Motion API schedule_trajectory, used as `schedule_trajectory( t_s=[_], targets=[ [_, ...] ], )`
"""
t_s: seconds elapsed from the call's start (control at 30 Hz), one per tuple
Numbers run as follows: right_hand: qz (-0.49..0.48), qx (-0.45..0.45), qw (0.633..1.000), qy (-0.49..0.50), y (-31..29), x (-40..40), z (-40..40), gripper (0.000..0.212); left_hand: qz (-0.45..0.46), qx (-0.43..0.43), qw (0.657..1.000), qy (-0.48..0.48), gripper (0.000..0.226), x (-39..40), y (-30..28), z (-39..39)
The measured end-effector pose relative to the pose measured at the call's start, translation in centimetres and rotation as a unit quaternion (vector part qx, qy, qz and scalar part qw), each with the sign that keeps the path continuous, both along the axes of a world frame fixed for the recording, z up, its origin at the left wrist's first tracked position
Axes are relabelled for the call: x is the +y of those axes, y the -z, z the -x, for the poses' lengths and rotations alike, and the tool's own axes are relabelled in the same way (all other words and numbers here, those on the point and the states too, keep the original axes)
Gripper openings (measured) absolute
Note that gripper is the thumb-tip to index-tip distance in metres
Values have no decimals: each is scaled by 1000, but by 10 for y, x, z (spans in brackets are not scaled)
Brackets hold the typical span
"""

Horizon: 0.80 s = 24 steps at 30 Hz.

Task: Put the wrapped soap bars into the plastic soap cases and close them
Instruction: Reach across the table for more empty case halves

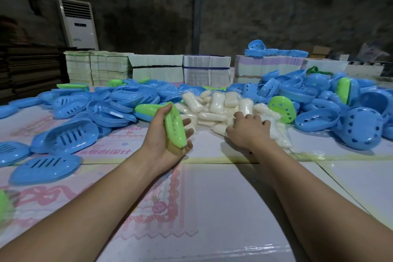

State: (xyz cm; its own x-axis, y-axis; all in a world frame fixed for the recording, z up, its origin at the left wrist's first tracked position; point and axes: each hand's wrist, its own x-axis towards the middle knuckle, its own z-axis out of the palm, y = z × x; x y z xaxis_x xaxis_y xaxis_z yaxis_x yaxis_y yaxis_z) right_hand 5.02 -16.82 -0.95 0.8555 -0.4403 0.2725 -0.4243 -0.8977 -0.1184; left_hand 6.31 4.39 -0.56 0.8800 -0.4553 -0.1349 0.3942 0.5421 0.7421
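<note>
Left hand [168, 140] grips green soap case half [174, 127], tilted on edge, above mid-bench [223, 198]. Right hand [248, 130] rests palm-down on wrapped soap bars [217, 104] heaped toward the far edge; fingers apparently relaxed, grip unclear. Blue cases [85, 110] flank both sides.

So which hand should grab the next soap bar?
Probably the right hand: it already rests on the soap pile, fingers spread over the bars. The left hand is busy gripping a green case, which looks ready to receive the bar.
</note>
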Motion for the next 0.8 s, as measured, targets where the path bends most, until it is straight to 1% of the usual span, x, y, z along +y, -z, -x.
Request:
schedule_trajectory(
  t_s=[0.17, 0.3, 0.47, 0.57, 0.6, 0.67, 0.7, 0.73, 0.8],
  targets=[
    [-67, -2, 997, -28, -2, -5, 2, 45, -3, -7, 1000, 15, 54, 0, -1, -1],
    [-108, 1, 993, -53, -4, -5, 4, 50, 6, -12, 1000, 25, 51, -3, 0, 0],
    [-163, -31, 984, -67, -5, -7, 8, 50, -2, -17, 1000, 13, 49, -3, 2, -2],
    [-159, -33, 985, -66, -4, -6, 7, 48, -19, -24, 999, 17, 46, -3, 3, -1],
    [-155, -44, 985, -62, -4, -6, 6, 46, -23, -26, 999, 19, 46, -3, 3, -1],
    [-163, -100, 980, -57, -7, -6, 7, 40, -28, -26, 999, 24, 46, -4, 4, -2],
    [-190, -138, 970, -64, -9, -6, 7, 38, -29, -25, 999, 27, 47, -4, 5, -3],
    [-241, -178, 951, -79, -11, -3, 8, 36, -30, -24, 999, 30, 47, -4, 5, -4],
    [-381, -240, 884, -123, -15, 10, 10, 34, -26, -23, 999, 37, 49, -6, 6, -5]
  ],
)
